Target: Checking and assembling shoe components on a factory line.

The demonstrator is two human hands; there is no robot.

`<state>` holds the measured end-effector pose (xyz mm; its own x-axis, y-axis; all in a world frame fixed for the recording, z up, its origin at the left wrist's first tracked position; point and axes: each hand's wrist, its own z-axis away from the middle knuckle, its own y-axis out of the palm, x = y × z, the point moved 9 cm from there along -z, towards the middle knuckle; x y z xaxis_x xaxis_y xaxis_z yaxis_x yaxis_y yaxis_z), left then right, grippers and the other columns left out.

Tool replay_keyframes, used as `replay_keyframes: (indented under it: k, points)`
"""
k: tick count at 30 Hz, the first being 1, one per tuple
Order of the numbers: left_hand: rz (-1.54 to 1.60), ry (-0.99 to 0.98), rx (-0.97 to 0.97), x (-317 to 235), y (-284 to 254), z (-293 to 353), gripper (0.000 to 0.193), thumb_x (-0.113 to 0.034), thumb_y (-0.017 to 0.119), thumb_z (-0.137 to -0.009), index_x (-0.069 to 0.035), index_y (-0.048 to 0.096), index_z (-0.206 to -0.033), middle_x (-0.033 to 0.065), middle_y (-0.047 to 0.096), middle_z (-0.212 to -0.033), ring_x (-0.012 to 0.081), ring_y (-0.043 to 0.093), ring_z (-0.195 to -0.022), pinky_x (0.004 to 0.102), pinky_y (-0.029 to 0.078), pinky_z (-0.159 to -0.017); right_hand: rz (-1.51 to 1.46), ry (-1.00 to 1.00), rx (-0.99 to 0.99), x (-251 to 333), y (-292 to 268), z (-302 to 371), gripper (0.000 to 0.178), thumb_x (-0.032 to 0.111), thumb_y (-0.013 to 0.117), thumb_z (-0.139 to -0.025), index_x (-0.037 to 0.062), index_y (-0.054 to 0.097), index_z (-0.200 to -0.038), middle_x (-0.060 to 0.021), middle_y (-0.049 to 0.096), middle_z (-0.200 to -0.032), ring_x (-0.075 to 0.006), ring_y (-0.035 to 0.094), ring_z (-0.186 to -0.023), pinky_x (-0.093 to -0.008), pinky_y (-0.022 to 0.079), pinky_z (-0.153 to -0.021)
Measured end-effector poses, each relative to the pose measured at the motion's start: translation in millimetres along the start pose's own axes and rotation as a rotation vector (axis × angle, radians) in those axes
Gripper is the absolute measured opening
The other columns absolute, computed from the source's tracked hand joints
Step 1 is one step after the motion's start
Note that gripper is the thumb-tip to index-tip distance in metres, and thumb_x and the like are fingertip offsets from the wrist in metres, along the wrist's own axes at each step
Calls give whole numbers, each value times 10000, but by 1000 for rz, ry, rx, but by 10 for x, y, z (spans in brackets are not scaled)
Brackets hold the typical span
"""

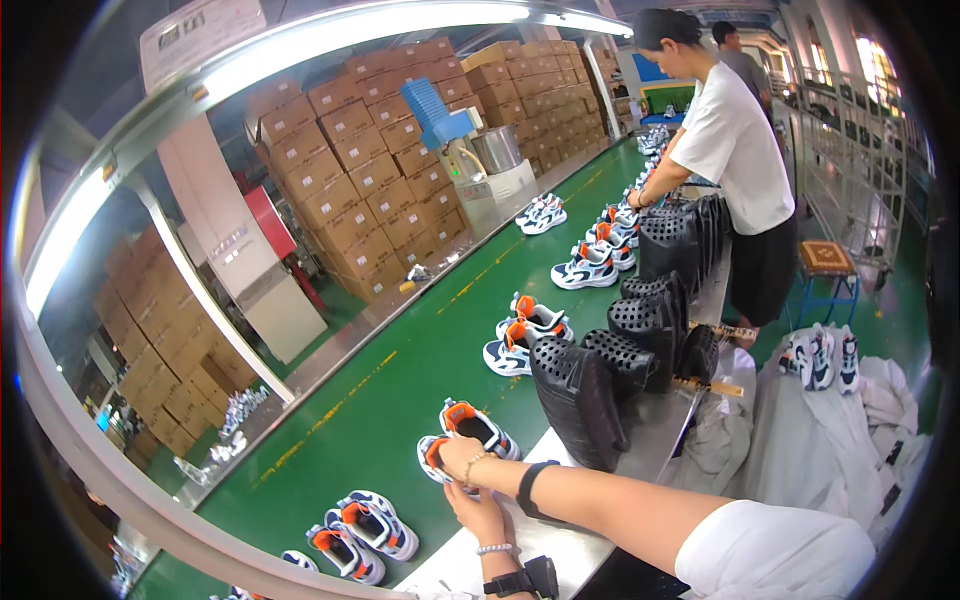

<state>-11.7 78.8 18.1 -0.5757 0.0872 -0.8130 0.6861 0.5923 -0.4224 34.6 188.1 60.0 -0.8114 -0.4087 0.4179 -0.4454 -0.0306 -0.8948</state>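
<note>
Shoes stand in pairs along a green belt [330, 430], and the pair in front of the person sits at its near edge, beside the metal surface [570, 530]. The right hand [463, 460] reaches over the near shoe [427, 457], fingers bent at its orange collar; they are partly hidden, so how tightly they close cannot be told. The left hand [480, 514] is just below, its fingers fairly straight against the shoe's lower side; whether it grips cannot be told. The far shoe [484, 427] rests just beside, collar up. Another pair [362, 537] stands nearer the lower edge. Black perforated forms [577, 395] line the surface to the right. Farther along, a co-worker [745, 150] in a white top bends over more shoes near a stool [828, 260]. Boxes [350, 170] are stacked beyond the belt.
</note>
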Motion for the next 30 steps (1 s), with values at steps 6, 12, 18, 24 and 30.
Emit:
replay_keyframes:
  k: [6,12,18,24,30]
  points:
    - [380,-16,78,102,75,-145,452,-147,621,-825,27,488,-1221,235,407,-1396,393,431,-1257,416,346,-1051,-257,-348,-166,429,-832,1031,347,189,535,-886,34,534,-1197,-165,641,-722,-303,667,-690,-425,522,-581]
    - [-290,553,81,-920,135,-45,527,-160,651,-752,43,504,-1216,225,504,-1303,360,476,-1225,427,368,-1032,-171,-830,-452,139,-2575,2655,312,121,584,-854,39,576,-1154,-125,615,-711,-254,648,-653,-343,521,-557]
    - [-679,375,709,-894,700,-565,483,-437,665,-749,-20,661,-993,198,665,-1016,349,644,-921,412,505,-810,-24,-202,-710,-1420,-3803,2579,249,221,555,-899,41,609,-1062,-140,647,-879,-334,629,-797,-426,502,-748]
    - [-901,195,1138,-608,1183,-698,569,-470,625,-784,22,651,-1067,215,662,-1057,358,633,-971,391,480,-874,40,59,-766,-2851,-3582,2394,404,306,564,-900,44,521,-1204,-157,590,-1151,-323,540,-1086,-398,447,-934]
    - [-924,42,1169,-417,1159,-672,594,-452,637,-786,96,633,-1014,206,663,-998,328,636,-898,362,481,-843,4,78,-673,-3246,-3471,2176,375,324,541,-910,45,547,-1161,-153,611,-1066,-325,564,-1027,-409,449,-911]
